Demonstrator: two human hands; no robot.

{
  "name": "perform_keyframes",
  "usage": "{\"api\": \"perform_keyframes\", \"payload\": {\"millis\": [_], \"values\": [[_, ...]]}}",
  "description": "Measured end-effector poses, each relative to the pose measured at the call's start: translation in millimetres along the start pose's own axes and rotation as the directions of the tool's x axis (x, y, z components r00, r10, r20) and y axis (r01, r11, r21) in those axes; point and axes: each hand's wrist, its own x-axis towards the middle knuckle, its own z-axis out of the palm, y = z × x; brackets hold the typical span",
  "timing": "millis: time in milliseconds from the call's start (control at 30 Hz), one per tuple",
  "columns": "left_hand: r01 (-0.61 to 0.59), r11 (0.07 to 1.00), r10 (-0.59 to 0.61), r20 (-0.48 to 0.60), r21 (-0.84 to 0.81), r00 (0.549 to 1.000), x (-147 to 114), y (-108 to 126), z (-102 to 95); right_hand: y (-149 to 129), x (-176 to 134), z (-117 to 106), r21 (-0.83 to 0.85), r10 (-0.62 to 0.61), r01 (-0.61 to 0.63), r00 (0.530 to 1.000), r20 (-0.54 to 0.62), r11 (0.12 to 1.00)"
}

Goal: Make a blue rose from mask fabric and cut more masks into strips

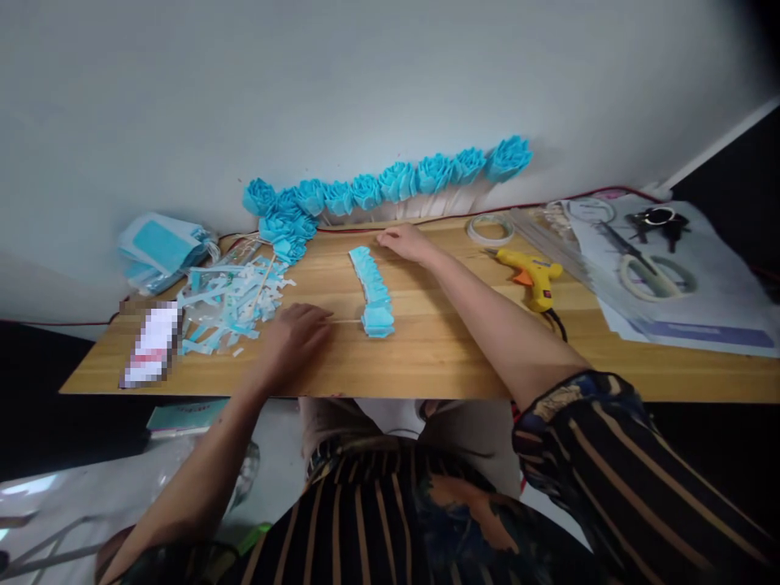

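A pleated light-blue strip (370, 276) lies on the wooden table, running away from me. Its near end is wrapped into a small blue roll around the tip of a thin stick (346, 322). My left hand (300, 337) is closed on the stick's other end, left of the roll. Beyond the strip's far end and slightly right of it, my right hand (403, 242) has its fingers curled together, apart from the strip; anything pinched in them is hidden.
Several blue flowers (397, 180) lean in a row along the wall. To the left are blue and white scraps (235, 305) and face masks (163, 248). On the right lie a tape roll (491, 230), a yellow glue gun (531, 275), scissors (649, 272) and keys (661, 219).
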Motion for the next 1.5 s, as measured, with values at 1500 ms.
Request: {"api": "perform_keyframes", "payload": {"millis": [1500], "values": [[0.053,0.974,-0.079,-0.112,-0.221,0.991,15,-6,22.5,-2,6,12,0.849,-0.113,0.027,0.993,0.039,0.528]]}}
